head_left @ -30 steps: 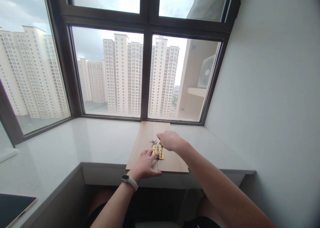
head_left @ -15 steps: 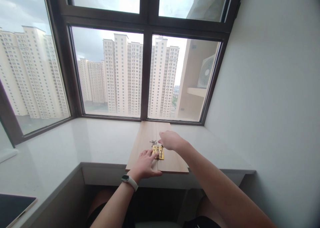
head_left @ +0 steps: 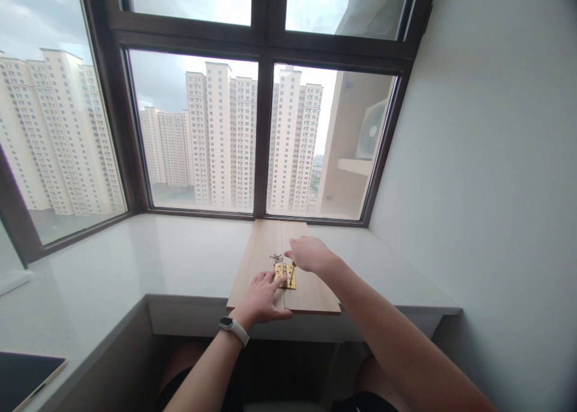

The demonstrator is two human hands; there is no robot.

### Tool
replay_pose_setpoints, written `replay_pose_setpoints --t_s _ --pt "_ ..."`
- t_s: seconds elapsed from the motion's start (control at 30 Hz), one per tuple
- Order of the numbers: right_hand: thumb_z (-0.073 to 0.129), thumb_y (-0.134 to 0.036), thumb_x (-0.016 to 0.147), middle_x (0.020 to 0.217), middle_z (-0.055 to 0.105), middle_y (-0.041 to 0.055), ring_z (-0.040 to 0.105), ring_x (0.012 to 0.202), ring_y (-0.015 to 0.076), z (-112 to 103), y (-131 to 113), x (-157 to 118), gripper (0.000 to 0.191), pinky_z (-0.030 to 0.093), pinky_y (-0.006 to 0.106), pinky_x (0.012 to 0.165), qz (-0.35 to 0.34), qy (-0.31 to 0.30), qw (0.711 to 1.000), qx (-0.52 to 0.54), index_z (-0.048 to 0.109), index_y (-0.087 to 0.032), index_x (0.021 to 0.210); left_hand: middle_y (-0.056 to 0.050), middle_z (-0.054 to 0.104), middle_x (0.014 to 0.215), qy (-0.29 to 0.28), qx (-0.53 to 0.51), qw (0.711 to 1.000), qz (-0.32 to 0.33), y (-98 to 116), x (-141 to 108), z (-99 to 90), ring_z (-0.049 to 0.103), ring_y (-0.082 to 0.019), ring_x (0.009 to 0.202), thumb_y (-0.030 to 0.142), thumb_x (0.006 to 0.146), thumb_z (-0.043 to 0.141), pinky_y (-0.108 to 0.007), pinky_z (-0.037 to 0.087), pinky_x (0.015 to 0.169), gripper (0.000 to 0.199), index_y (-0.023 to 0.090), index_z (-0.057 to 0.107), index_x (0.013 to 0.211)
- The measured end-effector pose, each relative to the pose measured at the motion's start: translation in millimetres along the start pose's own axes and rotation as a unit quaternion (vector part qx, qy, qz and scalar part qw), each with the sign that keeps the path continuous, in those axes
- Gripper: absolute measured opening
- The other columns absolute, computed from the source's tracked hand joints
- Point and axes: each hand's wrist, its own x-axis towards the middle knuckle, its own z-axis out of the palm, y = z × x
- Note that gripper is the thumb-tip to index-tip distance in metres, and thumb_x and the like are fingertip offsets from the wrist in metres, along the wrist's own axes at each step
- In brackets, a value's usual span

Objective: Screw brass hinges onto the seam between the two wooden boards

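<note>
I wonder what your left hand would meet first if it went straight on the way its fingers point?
The left hand seems to touch the gold hinge; straight on, it would probably meet the loose screws first, though height is unclear.

Daylight from the window leaves the foreground dim.

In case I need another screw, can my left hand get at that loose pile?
Probably yes: the screws lie just beyond the left hand's fingers with nothing between, though that hand is over the gold hinge.
</note>
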Motion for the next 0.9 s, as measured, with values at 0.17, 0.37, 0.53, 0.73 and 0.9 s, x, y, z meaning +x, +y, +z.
replay_pose_setpoints --t_s 0.17,0.37,0.53,0.73,0.9 --pt "0.055 -0.038 0.099 0.107 0.074 0.0148 0.071 0.098 0.0271 -3.1 -0.4 -1.5 0.027 0.047 0.03 0.072 -0.046 -0.026 0.999 -0.007 0.068 -0.019 0.113 -0.01 0.043 0.155 0.002 -0.001 1.0 0.0 0.6 -0.5 0.1 0.037 -0.042 0.14 0.081 0.065 0.071 -0.058 0.032 0.116 0.101 0.038 0.044 0.152" --pt "0.059 -0.039 0.097 0.109 0.074 0.0123 0.071 0.098 0.0259 -4.5 -1.4 -3.1 0.024 0.047 0.03 0.074 -0.052 -0.028 0.998 0.004 0.067 -0.022 0.111 -0.01 0.042 0.156 -0.006 -0.003 1.0 -0.006 3.4 -0.9 -3.2 0.036 -0.043 0.141 0.08 0.065 0.072 -0.058 0.029 0.118 0.1 0.038 0.044 0.152" --pt "0.049 -0.053 0.101 0.116 0.072 0.0191 0.07 0.106 0.0303 -2.2 -2.3 -2.8 0.046 0.049 0.035 0.081 0.013 0.0 1.0 0.017 0.065 -0.016 0.123 -0.01 0.041 0.156 -0.007 -0.001 1.0 -0.005 4.0 -0.8 -3.8 0.036 -0.042 0.141 0.081 0.066 0.071 -0.058 0.028 0.118 0.101 0.037 0.044 0.152" --pt "0.054 -0.04 0.099 0.112 0.074 0.0169 0.07 0.102 0.0276 -6.5 -4.3 -4.8 0.031 0.048 0.032 0.077 -0.019 -0.025 1.0 0.004 0.069 -0.018 0.115 -0.011 0.043 0.155 0.001 0.0 1.0 -0.001 2.3 -0.5 -1.1 0.037 -0.042 0.14 0.079 0.066 0.072 -0.057 0.032 0.116 0.1 0.037 0.044 0.152" --pt "0.06 -0.031 0.096 0.109 0.074 0.0104 0.07 0.097 0.024 -4.7 -2.1 -3.6 0.016 0.044 0.028 0.073 -0.069 -0.029 0.997 -0.004 0.068 -0.024 0.108 -0.01 0.041 0.156 -0.003 0.0 1.0 -0.002 1.9 -0.7 -1.0 0.037 -0.042 0.141 0.081 0.065 0.071 -0.058 0.031 0.117 0.102 0.038 0.043 0.153"
